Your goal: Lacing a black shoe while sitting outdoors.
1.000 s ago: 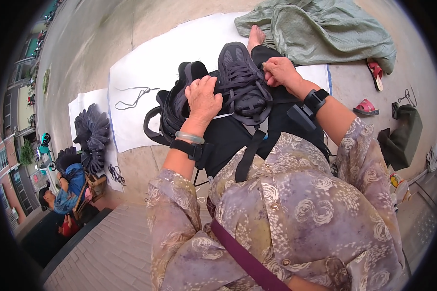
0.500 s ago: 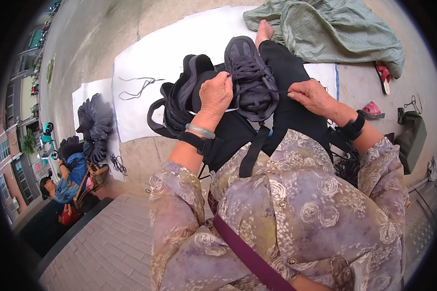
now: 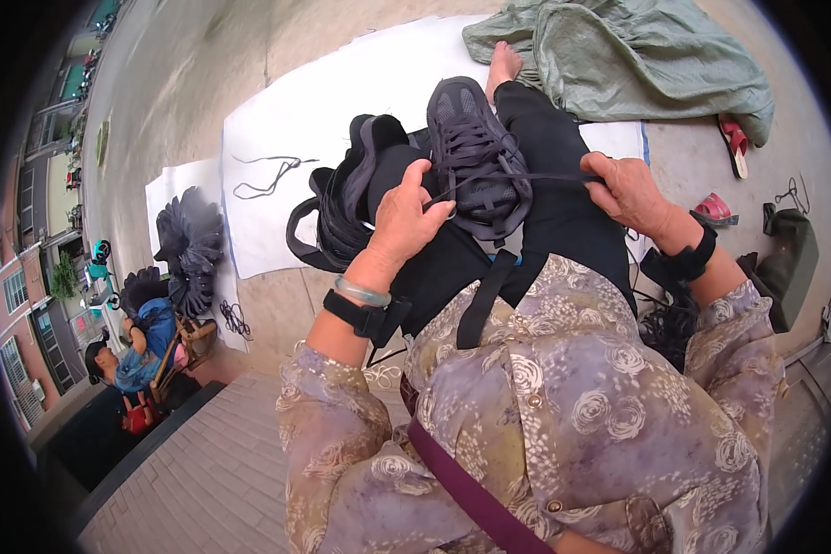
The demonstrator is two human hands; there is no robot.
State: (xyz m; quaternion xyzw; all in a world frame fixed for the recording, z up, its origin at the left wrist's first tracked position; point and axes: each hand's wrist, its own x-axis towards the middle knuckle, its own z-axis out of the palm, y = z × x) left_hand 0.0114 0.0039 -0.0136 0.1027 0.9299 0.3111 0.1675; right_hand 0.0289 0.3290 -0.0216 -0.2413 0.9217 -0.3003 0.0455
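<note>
The dark shoe (image 3: 475,152) lies between the left hand (image 3: 404,214), just beside it with its grip unclear, and the right hand (image 3: 631,194), farther off, which pinches the dark lace (image 3: 554,174).

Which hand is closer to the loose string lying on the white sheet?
The left hand. It is to the right of the string, with a dark pile between them. The right hand is farther right, beyond the laced shoe.
</note>
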